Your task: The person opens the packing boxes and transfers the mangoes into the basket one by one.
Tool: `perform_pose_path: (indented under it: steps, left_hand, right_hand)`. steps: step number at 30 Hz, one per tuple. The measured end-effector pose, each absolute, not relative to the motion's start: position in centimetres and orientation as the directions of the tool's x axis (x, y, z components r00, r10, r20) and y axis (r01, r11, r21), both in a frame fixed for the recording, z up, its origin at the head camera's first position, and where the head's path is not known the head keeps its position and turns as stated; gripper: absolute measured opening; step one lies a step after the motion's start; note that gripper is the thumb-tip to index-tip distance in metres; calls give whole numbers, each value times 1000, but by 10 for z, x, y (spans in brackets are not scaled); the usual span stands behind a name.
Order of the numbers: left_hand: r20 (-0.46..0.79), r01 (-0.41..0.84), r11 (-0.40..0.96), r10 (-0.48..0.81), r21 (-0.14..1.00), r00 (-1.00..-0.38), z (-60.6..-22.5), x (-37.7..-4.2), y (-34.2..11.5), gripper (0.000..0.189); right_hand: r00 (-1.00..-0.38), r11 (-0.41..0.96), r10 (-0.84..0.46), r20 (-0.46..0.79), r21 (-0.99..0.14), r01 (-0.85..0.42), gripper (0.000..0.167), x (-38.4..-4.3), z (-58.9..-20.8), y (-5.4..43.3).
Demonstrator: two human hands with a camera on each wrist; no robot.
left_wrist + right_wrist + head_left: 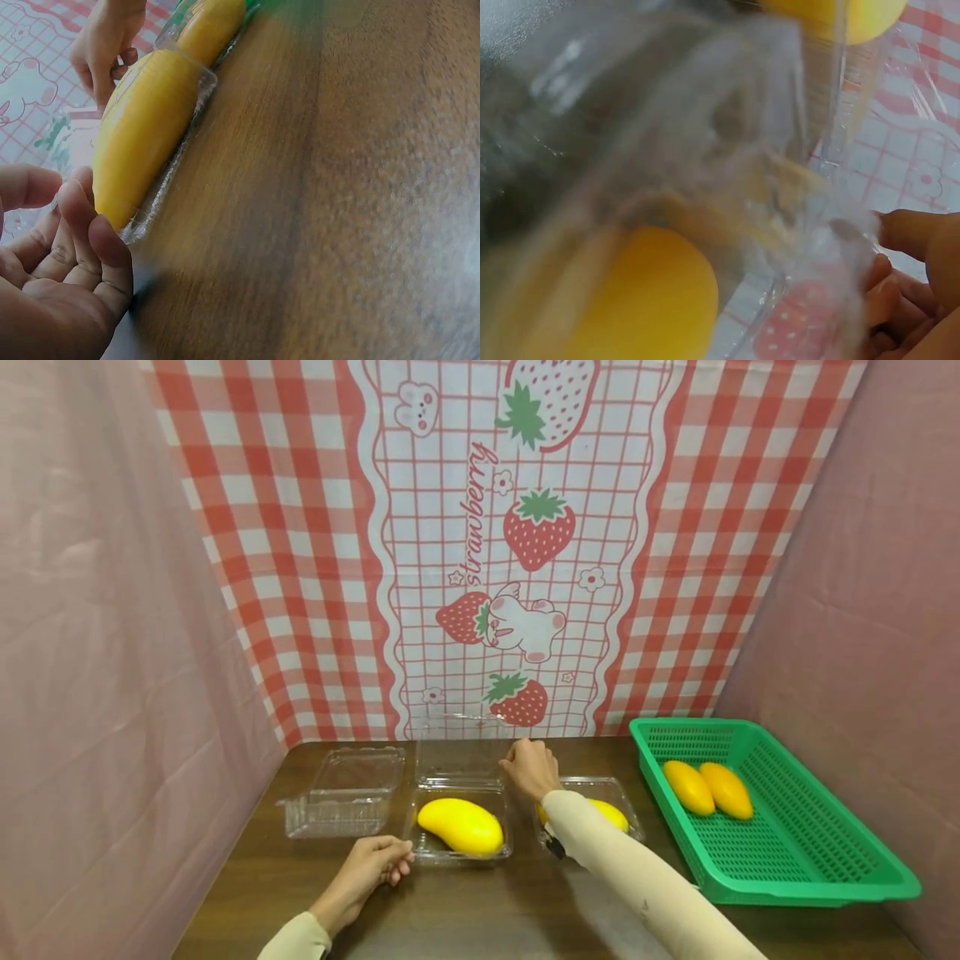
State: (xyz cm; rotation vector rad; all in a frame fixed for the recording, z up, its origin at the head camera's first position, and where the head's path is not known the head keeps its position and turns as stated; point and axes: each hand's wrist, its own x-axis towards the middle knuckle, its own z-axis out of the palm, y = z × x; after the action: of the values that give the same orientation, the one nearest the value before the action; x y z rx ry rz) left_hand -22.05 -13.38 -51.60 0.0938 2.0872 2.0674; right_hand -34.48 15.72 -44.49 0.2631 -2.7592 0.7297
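In the head view, a yellow mango (pixel 461 827) lies in the middle container (pixel 435 857), which is of clear plastic and stands on the brown tabletop (pixel 480 910). The lid (pixel 457 756) of this container is raised at its far side. The left hand (pixel 367 872) is at the near left corner of the container. The right hand (pixel 531 770) is at the right edge of the lid, and its arm passes above the right container (pixel 592 787), where a second mango (pixel 611 814) is partly hidden by the sleeve (pixel 622 868). To the left there is a left container (pixel 337 816), also of clear plastic, with its cover (pixel 360 770) leaning back. On the far right, a green basket (pixel 810 852) holds two orange-yellow mangoes (pixel 726 791), side by side in its left part. A cloth with printed strawberries (pixel 540 531) hangs behind everything.

In the left wrist view, the fingers of the left hand are bent, and thumb and forefinger are close together beside the end of the middle container. I cannot tell if this grip has plastic between the fingertips. The mango fills the container lengthwise, and the second mango is seen beyond it.

In the right wrist view, the grip of the right hand pinches the edge of clear plastic, the lid, between thumb and bent fingers. Yellow fruit shows through the blurred plastic.
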Motion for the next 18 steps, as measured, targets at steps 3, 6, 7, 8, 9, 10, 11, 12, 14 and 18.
perform_pose_path:
  steps: [3, 6, 7, 8, 9, 10, 11, 12, 14, 18]
  left_hand:
    - [-96, -95, 14, 187, 995, -978, -516, -221, -133, 29]
    - [-95, -95, 12, 184, 995, -978, -516, -221, -132, 28]
    - [-94, -94, 11, 183, 996, -979, -516, -221, -132, 28]
    - [-94, -94, 10, 181, 996, -979, -516, -221, -132, 28]
    - [-96, -95, 10, 180, 995, -979, -516, -221, -131, 28]
    - [-96, -95, 11, 179, 995, -979, -516, -221, -132, 28]
    - [-95, -94, 12, 179, 995, -979, -517, -221, -132, 28]
    - [-96, -96, 13, 178, 995, -979, -517, -221, -132, 28]
    - [-100, -98, 16, 178, 995, -979, -517, -221, -133, 29]
    - [-103, -101, 19, 181, 995, -978, -517, -222, -134, 30]
  right_hand:
    - [-955, 877, -118, 272, -423, -229, 42, -345, -448, 156]
    - [-957, 906, -122, 263, -363, -216, 44, -345, -452, 155]
    - [-956, 914, -124, 265, -344, -215, 43, -345, -453, 154]
    - [-954, 922, -126, 273, -322, -214, 40, -345, -454, 154]
    - [-952, 927, -128, 276, -307, -214, 38, -345, -455, 153]
    - [-952, 933, -134, 273, -289, -215, 36, -345, -456, 152]
    - [-953, 936, -143, 269, -275, -218, 35, -345, -456, 152]
    - [-952, 940, -152, 264, -259, -222, 33, -345, -457, 151]
    - [-953, 945, -173, 248, -231, -231, 33, -345, -458, 150]
    - [-954, 952, -200, 224, -186, -244, 34, -345, -458, 149]
